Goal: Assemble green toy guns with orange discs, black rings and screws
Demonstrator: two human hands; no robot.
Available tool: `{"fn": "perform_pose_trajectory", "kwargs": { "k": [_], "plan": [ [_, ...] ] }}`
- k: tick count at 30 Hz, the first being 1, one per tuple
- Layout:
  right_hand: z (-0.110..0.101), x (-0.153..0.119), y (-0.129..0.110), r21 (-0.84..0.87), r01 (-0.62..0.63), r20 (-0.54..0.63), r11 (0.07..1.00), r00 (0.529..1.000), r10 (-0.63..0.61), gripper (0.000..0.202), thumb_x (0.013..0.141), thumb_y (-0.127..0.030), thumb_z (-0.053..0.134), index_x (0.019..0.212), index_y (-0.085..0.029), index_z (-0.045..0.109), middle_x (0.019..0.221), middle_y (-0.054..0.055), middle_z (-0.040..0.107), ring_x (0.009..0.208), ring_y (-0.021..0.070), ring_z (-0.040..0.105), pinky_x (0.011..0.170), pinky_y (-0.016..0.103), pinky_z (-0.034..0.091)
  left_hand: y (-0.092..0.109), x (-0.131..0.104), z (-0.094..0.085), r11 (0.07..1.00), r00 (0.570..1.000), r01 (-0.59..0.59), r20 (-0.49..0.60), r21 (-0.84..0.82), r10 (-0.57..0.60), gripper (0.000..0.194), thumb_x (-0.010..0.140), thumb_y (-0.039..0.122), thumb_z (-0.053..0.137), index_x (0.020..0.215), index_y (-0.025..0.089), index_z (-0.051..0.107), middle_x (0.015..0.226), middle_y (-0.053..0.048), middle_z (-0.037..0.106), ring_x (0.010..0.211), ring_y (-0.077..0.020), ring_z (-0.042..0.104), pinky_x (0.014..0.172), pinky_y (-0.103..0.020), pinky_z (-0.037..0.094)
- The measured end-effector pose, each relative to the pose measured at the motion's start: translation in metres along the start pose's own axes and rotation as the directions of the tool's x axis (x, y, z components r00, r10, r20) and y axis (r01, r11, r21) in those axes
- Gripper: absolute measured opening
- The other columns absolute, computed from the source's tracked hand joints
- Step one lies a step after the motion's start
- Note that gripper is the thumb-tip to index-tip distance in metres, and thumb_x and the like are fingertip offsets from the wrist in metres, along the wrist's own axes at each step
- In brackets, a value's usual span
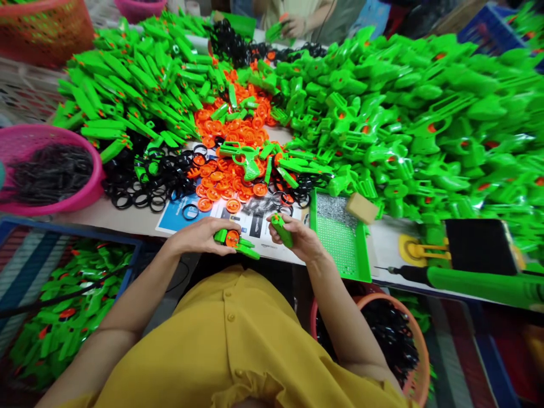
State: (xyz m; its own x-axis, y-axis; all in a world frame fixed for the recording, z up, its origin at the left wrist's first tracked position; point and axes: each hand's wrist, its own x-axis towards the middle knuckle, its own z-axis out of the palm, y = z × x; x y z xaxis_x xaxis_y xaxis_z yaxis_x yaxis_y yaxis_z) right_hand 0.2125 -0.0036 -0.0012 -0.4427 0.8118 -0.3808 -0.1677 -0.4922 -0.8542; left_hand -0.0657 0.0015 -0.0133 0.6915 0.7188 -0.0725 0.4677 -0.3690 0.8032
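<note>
My left hand (pixel 207 235) is closed around a green toy gun part (pixel 247 249) with an orange wheel (pixel 232 238) set in it, just over the table's front edge. In my right hand (pixel 302 239) a short green plastic piece (pixel 281 229) with a bit of orange at its top is gripped, tilted, apart from the left hand's part. Beyond both hands lies a heap of orange discs (pixel 244 136). A green toy gun body (pixel 242 157) rests on that heap. Black rings (pixel 158 190) are scattered to its left.
Green toy gun parts pile high at right (pixel 408 113) and left (pixel 140 73). A green tray (pixel 342 249) holds a tan block (pixel 362 207). An electric screwdriver (pixel 471 280) lies below a phone (pixel 479 246) on a stand. A pink basket (pixel 96 170) stands left; a co-worker's hand (pixel 294 26) shows across.
</note>
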Motion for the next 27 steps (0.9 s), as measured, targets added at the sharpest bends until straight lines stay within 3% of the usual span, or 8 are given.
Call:
{"fn": "perform_pose_trajectory", "kwargs": {
  "k": [8,11,13,16,17,19,23,27],
  "plan": [
    [-0.002,0.004,0.008,-0.066,0.064,0.012,0.996,0.998,-0.064,0.039,0.070,-0.041,0.052,0.100,-0.018,0.062,0.077,0.003,0.054,0.067,0.0147,0.047,0.061,0.030,0.041,-0.004,-0.007,-0.006,0.999,1.000,-0.030,0.010,-0.013,0.030,0.043,0.077,0.041,0.073,0.114,0.020,0.070,0.108,-0.004,0.074,0.093,-0.0193,0.069,0.085,-0.024,0.051],
    [-0.007,0.008,0.009,-0.240,0.089,-0.056,0.967,0.993,-0.105,0.043,0.076,-0.043,0.049,0.107,-0.016,0.062,0.082,0.006,0.059,0.070,0.0166,0.052,0.065,0.032,0.045,-0.007,-0.011,-0.009,0.999,1.000,-0.011,0.010,-0.035,0.012,0.043,0.077,0.040,0.073,0.115,0.020,0.070,0.109,-0.005,0.074,0.094,-0.0193,0.069,0.085,-0.024,0.051],
    [-0.011,0.012,0.010,-0.503,0.131,-0.148,0.855,0.961,-0.235,0.044,0.082,-0.043,0.051,0.114,-0.016,0.061,0.094,0.010,0.065,0.082,0.0202,0.058,0.075,0.036,0.048,-0.009,-0.015,-0.012,0.999,1.000,-0.007,0.010,-0.042,0.007,0.044,0.076,0.040,0.074,0.115,0.019,0.070,0.110,-0.005,0.074,0.096,-0.0197,0.069,0.086,-0.024,0.050],
    [-0.013,0.023,0.010,-0.885,0.113,-0.158,0.451,0.840,-0.519,0.041,0.090,-0.039,0.051,0.123,-0.016,0.061,0.116,0.016,0.065,0.106,0.0280,0.058,0.094,0.046,0.044,-0.012,-0.019,-0.016,0.999,1.000,-0.001,0.012,-0.037,0.001,0.046,0.076,0.040,0.074,0.117,0.020,0.070,0.110,-0.005,0.074,0.097,-0.0200,0.069,0.087,-0.024,0.050],
    [-0.013,0.028,0.011,-0.945,0.077,-0.129,0.318,0.805,-0.578,0.040,0.092,-0.037,0.049,0.124,-0.016,0.061,0.119,0.018,0.065,0.110,0.0300,0.057,0.096,0.048,0.042,-0.013,-0.021,-0.018,0.999,1.000,0.003,0.013,-0.035,-0.002,0.046,0.076,0.041,0.075,0.117,0.020,0.070,0.109,-0.005,0.074,0.097,-0.0201,0.069,0.087,-0.023,0.049],
    [-0.010,0.039,0.012,-0.990,0.019,-0.074,0.139,0.769,-0.635,0.038,0.095,-0.034,0.046,0.126,-0.017,0.061,0.117,0.018,0.065,0.109,0.0319,0.057,0.093,0.049,0.042,-0.015,-0.025,-0.021,0.999,1.000,0.009,0.016,-0.035,-0.008,0.047,0.075,0.041,0.076,0.116,0.019,0.070,0.110,-0.005,0.074,0.098,-0.0202,0.069,0.087,-0.023,0.049],
    [0.002,0.064,0.016,-0.999,0.043,0.029,0.005,0.763,-0.646,0.035,0.097,-0.032,0.046,0.127,-0.021,0.061,0.115,0.015,0.067,0.107,0.0312,0.057,0.089,0.046,0.042,-0.017,-0.032,-0.026,0.999,0.999,-0.006,0.038,-0.041,0.007,0.046,0.074,0.042,0.077,0.114,0.019,0.071,0.108,-0.006,0.073,0.095,-0.0197,0.067,0.087,-0.024,0.048],
    [0.024,0.085,0.017,-0.981,0.194,0.159,-0.001,0.799,-0.580,0.034,0.095,-0.029,0.051,0.125,-0.020,0.063,0.111,0.014,0.067,0.106,0.0295,0.060,0.090,0.043,0.046,-0.018,-0.037,-0.028,1.000,0.998,0.002,0.055,-0.023,-0.001,0.046,0.078,0.042,0.074,0.117,0.018,0.069,0.110,-0.007,0.071,0.097,-0.0186,0.065,0.089,-0.025,0.048]
  ]
}}
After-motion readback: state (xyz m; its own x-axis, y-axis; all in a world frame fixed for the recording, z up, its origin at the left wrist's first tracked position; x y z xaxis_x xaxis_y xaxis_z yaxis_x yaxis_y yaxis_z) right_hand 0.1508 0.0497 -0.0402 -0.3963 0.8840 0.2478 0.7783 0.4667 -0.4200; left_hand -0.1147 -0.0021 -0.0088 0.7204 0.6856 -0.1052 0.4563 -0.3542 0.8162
